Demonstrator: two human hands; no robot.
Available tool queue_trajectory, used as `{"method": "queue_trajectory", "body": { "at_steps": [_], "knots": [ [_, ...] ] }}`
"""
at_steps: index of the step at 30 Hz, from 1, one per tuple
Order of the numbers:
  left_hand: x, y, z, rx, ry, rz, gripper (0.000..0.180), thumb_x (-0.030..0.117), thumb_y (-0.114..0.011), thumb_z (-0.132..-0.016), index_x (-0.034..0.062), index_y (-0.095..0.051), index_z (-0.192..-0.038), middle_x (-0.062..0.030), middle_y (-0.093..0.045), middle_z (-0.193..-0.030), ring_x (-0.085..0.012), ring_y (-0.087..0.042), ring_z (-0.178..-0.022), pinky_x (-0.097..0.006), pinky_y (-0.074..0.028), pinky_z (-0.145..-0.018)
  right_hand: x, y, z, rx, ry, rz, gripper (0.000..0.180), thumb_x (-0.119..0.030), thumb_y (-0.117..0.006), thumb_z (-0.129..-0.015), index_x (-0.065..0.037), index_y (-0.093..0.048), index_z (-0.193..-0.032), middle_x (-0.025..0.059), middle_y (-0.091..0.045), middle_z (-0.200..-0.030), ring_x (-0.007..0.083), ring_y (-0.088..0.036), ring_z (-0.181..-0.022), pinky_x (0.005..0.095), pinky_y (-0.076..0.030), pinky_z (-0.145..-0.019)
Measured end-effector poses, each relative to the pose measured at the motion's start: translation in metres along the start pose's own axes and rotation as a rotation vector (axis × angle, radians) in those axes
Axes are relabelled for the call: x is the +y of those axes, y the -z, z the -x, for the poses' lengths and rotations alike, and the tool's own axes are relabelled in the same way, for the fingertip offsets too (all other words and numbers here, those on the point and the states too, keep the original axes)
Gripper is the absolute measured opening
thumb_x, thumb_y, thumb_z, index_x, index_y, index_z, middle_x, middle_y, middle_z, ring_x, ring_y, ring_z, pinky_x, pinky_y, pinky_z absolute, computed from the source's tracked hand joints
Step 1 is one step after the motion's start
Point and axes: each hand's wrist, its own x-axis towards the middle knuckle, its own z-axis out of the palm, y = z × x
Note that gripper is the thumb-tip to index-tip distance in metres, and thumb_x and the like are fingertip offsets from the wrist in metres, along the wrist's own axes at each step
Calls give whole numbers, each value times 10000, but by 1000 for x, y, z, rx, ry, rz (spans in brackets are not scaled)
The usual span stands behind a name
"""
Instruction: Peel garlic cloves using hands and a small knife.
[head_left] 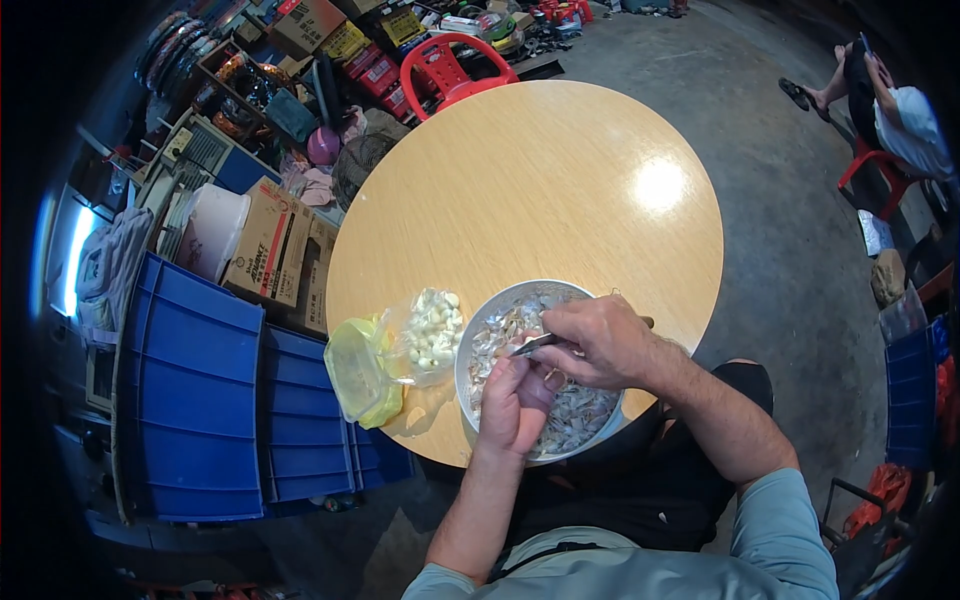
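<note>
A white bowl (467,402) full of small, pale greyish, partly translucent pieces stands at the table's near edge. Over it, my right hand (600,340) is closed round a small knife (541,343) with a dark blade pointing left. My left hand (515,405) is held palm up over the bowl, thumb and fingers pinched together at the blade's tip. Whatever small thing it pinches is mostly hidden by the fingers and blade. Left of the bowl lies a clear plastic bag (432,330) with pale pieces that look like peeled garlic cloves. Beside that is a clear plastic container (357,372) with a yellow bag (383,405).
The round wooden table (540,180) extends away from me. Beyond it is a red plastic chair (455,65). Blue panels (190,390) and cardboard boxes (270,240) crowd the left side. At the far right, a person (900,120) sits on a red chair.
</note>
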Motion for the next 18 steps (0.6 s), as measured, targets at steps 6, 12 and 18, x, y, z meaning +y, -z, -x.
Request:
{"method": "queue_trajectory", "body": {
  "at_steps": [6, 12, 18],
  "knots": [
    [2, 8, -6, 84, 115, 248, 245, 239, -494, -1056, 54, -583, -1190, -86, -643, -1132, -185, -613, -1019, -319, -506, -836, -1, 2, 1, -53, -9, -25, 263, -293, -686, -885, -36, -633, -876, 139, -686, -805, 328, -705, -788, 457, -561, -691],
    [6, 21, -7, 11, 60, 296, 222, 250, -509, -1058, 71, -587, -1164, -44, -625, -1014, -129, -556, -851, -282, -465, -740, 4, 1, 1, 8, -32, 30, 201, -218, -694, -868, -40, -608, -905, 137, -676, -807, 336, -699, -795, 460, -555, -679],
    [10, 6, -2, 134, -191, -130, 192, 127, -572, -1024, 65, -560, -1205, -49, -621, -1022, -106, -569, -866, -245, -465, -737, 6, -4, 1, 59, -62, 81, 166, -110, -683, -840, -34, -562, -926, 152, -656, -830, 352, -687, -806, 465, -553, -681]
  ]
}}
